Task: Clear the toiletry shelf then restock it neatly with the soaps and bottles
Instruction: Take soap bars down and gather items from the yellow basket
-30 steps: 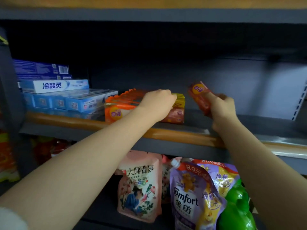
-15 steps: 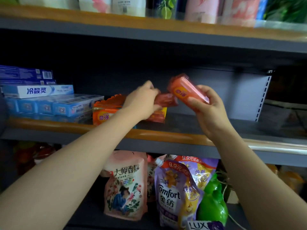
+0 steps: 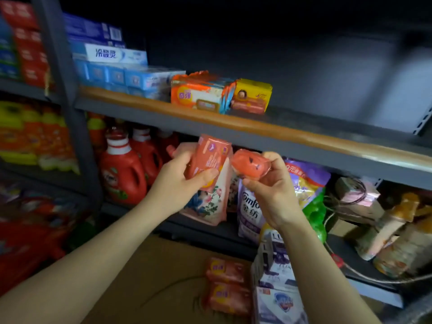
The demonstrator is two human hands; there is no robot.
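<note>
My left hand grips an orange-red wrapped soap bar, held upright below the shelf's front rail. My right hand grips a second orange-red soap bar end-on, close beside the first. On the toiletry shelf an orange and white soap multipack sits next to a yellow and red soap pack. Blue and white toothpaste boxes are stacked at the shelf's left end. The right part of the shelf holds nothing.
Below, a cardboard box holds orange soap bars and white and purple soap boxes. The lower shelf carries red detergent bottles, a pink pouch, a purple Comfort pouch and a green bottle.
Both hands have come down off the shelf, each with a soap bar, to below the shelf rail. The view has tilted down, so the cardboard box is now in sight.
</note>
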